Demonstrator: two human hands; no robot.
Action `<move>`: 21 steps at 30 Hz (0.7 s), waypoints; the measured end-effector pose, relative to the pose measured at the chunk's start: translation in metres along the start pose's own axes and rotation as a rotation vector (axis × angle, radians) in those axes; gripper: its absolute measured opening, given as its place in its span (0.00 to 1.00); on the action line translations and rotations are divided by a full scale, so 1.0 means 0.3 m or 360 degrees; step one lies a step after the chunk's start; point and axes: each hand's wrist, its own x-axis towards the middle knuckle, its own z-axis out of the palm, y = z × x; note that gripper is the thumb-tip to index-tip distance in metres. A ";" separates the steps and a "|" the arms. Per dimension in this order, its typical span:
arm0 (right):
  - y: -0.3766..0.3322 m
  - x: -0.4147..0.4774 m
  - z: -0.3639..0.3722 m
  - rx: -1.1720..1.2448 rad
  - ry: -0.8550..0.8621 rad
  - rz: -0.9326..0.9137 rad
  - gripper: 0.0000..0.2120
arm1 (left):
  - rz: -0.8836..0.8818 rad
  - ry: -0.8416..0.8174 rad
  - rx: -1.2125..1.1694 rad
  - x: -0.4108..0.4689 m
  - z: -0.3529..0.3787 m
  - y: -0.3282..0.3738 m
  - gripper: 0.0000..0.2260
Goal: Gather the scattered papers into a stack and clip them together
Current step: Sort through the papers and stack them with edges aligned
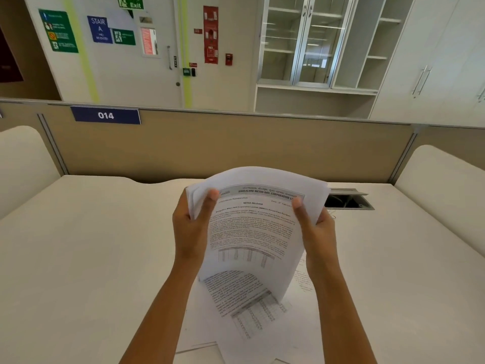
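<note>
A bundle of printed white papers (253, 227) is held up above the desk, bowed toward me, its top sheet headed "Media Release". My left hand (190, 227) grips the bundle's left edge with the thumb on the front. My right hand (316, 232) grips its right edge the same way. Below the bundle, more printed sheets (244, 306) lie loose and overlapping on the white desk (91, 258), near its front edge. No clip is visible.
A beige partition (236, 145) with a blue "014" label (105, 115) closes the back of the desk. An open cable hatch (346, 200) sits at the desk's rear right. Curved white side panels (443, 190) flank the desk.
</note>
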 end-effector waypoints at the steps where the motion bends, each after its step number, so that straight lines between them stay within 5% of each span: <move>1: -0.021 -0.003 0.010 0.0020 0.0039 -0.0050 0.23 | 0.0037 0.0016 -0.0005 0.007 0.005 0.016 0.11; 4: -0.069 0.001 0.038 0.0037 0.0168 -0.0146 0.33 | 0.0040 0.0061 -0.0061 0.023 0.014 0.040 0.18; 16: -0.093 0.052 0.061 -0.0027 0.0253 -0.0178 0.09 | 0.0000 0.0052 -0.0015 0.054 0.015 0.047 0.15; 21: -0.092 0.057 0.059 -0.0055 0.0265 -0.0189 0.10 | 0.0072 0.0021 -0.0011 0.060 0.016 0.053 0.15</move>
